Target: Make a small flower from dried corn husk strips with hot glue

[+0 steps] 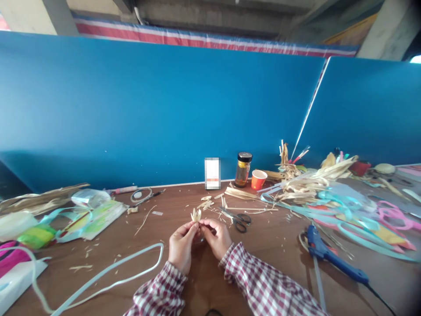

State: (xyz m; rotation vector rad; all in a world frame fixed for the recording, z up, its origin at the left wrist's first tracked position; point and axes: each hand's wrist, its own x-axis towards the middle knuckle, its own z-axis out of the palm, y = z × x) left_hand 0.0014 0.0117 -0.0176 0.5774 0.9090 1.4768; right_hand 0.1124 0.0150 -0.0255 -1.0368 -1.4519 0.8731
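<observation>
Between my two hands is a small pale flower (pixel 196 215) that looks made of dried husk, its petals pointing up. My left hand (pixel 182 245) pinches its base between thumb and fingers. The fingertips of my right hand (pixel 216 237) are pressed together at the same base, touching the left fingers; what exactly they grip is hidden. Just beyond my right hand lie dark-handled scissors (pixel 241 222), with husk scraps (pixel 206 203) scattered around the blades. Both hands are slightly above the brown table (pixel 151 281).
A blue glue gun (pixel 335 254) lies on the right, near light-blue ribbon (pixel 368 241) and a husk pile (pixel 315 184). At the back stand a lidded jar (pixel 243 170) and an orange paper cup (pixel 259 179). A pale cord (pixel 131 259) loops at the left. Blue panels (pixel 164 105) border the table.
</observation>
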